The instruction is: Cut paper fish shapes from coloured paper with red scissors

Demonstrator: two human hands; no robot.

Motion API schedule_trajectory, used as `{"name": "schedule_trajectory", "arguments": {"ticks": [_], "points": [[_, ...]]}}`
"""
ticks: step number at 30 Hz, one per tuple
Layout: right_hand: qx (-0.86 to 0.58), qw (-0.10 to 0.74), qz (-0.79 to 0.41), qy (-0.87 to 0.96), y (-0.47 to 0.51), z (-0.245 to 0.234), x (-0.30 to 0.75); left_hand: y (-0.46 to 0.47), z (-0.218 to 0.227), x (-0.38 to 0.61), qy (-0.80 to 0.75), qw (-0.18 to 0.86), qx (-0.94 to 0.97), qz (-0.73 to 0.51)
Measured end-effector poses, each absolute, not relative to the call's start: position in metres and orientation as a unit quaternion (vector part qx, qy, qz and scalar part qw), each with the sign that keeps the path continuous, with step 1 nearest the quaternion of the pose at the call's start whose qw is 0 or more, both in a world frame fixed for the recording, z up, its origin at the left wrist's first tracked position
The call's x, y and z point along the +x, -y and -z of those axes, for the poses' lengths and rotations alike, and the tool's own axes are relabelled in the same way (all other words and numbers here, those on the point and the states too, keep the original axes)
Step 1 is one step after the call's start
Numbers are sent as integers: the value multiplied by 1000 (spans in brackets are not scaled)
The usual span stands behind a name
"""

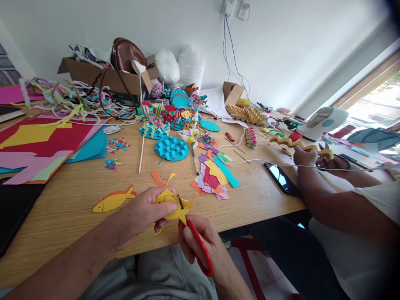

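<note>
My left hand (153, 208) pinches a yellow paper fish (171, 205) with drawn outlines, holding it just over the table's front edge. Red-handled scissors (200, 246) are gripped in my right hand (203, 239), their blades at the tail end of the paper. A thin yellow offcut hangs below the paper. To the left lies a cut-out yellow fish (113, 200) with an orange edge, flat on the table. Orange and yellow scraps (158, 179) rest just beyond my hands. Behind them is a pile of colored paper pieces (212, 179), some with drawn fish shapes.
Blue paper discs (171, 148) and paper fish decorations (168, 116) stand farther back. Large colored sheets (46, 141) cover the left side. On the right, a co-worker's hands (304, 158) hold a wavy tan strip (292, 143) and scissors, near a phone (281, 178). A white cable crosses the table.
</note>
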State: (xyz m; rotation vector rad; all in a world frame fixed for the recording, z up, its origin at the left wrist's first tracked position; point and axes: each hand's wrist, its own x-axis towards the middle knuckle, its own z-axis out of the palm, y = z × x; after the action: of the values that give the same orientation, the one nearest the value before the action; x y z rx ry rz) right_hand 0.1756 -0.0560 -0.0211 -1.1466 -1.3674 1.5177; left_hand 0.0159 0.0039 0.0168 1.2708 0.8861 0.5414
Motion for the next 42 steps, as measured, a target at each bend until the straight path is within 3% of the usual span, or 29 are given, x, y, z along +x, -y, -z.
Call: {"name": "schedule_trajectory", "arguments": {"ticks": [12,42], "points": [[-435,396,-604,537,55,21,176,-5,-16,16,-396,685,565,-233],[-490,325,-564,579,58,22,186,-15,-27,5,-403,695,578,-142]]}}
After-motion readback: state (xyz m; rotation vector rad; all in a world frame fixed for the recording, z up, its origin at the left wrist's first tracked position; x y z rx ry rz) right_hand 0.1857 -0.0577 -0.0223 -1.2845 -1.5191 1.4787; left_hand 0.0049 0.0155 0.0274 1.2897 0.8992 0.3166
